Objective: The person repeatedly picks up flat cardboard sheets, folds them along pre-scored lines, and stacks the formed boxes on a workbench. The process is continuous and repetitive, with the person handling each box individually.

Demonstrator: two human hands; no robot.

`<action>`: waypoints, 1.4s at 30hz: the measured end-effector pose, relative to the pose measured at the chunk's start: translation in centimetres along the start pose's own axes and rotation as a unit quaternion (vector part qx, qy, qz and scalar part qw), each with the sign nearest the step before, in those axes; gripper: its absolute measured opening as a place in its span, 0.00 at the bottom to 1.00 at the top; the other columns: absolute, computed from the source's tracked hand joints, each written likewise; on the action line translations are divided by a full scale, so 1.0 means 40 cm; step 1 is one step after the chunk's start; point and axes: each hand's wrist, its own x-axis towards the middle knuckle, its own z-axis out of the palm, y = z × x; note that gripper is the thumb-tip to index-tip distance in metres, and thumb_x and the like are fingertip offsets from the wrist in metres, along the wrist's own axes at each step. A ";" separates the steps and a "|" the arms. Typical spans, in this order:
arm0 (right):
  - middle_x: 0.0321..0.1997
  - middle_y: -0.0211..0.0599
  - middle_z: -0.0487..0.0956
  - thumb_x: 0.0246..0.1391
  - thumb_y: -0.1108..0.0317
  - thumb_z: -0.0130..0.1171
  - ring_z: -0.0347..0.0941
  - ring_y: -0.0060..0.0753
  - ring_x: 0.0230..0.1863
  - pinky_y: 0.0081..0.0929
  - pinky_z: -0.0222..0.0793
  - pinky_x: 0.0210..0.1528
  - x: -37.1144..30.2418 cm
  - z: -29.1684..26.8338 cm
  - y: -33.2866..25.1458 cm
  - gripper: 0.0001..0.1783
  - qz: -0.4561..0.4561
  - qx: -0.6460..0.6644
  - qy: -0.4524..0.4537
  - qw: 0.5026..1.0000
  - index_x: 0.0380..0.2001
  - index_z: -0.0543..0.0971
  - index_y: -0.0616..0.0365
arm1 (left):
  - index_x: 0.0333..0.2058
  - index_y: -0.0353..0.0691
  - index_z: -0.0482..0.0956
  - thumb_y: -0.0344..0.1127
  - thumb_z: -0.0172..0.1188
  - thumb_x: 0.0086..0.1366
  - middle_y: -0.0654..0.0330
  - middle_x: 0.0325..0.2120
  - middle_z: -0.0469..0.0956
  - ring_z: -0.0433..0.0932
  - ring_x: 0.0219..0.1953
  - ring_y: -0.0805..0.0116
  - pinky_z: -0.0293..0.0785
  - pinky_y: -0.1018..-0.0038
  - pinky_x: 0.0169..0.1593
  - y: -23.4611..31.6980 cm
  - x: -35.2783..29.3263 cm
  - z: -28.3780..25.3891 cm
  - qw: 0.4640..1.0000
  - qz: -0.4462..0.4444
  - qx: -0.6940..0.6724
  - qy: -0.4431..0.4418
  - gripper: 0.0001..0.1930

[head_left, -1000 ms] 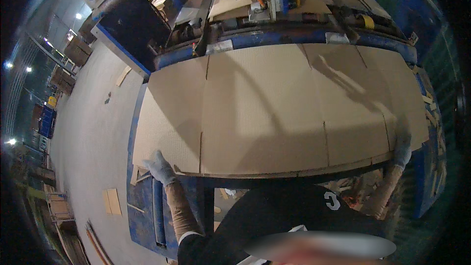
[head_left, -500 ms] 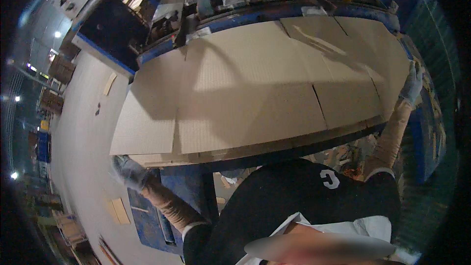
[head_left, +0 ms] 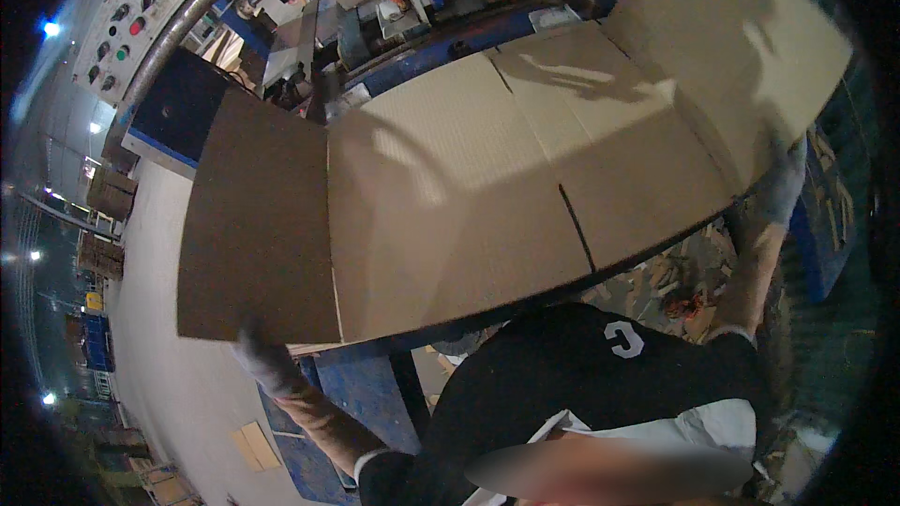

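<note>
A wide brown cardboard box blank (head_left: 450, 197), creased and slotted, spans the space in front of me. Its left panel is bent up and in shade; its right panel rises steeply along a crease. My gloved left hand (head_left: 267, 363) grips the near edge of the left panel, the fingertips partly blurred. At the near edge of the right panel, my gloved right hand (head_left: 780, 189) holds on, with some fingers hidden behind the board. Under the near left edge shows a thin strip of more cardboard (head_left: 314, 349).
Beyond the blank stands a machine with a blue beam (head_left: 450, 54) and metal fittings. A control panel (head_left: 131, 33) with coloured buttons and a metal rail (head_left: 178, 33) are at the upper left. Cardboard scraps (head_left: 694, 272) lie below on the right. A blue frame (head_left: 366, 394) stands below.
The blank's right panel has swung up from lying flat, and its left panel has tilted up too. Both hands have moved with the edges they hold.
</note>
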 end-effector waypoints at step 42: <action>0.55 0.44 0.71 0.51 0.50 0.57 0.63 0.50 0.60 0.43 0.58 0.63 0.064 0.319 0.276 0.24 -0.283 -0.297 -0.414 0.813 0.47 0.76 0.53 | 0.60 0.26 0.56 0.48 0.64 0.57 0.38 0.59 0.60 0.58 0.62 0.45 0.55 0.56 0.64 0.073 0.084 0.530 0.910 0.059 0.409 -0.038 0.41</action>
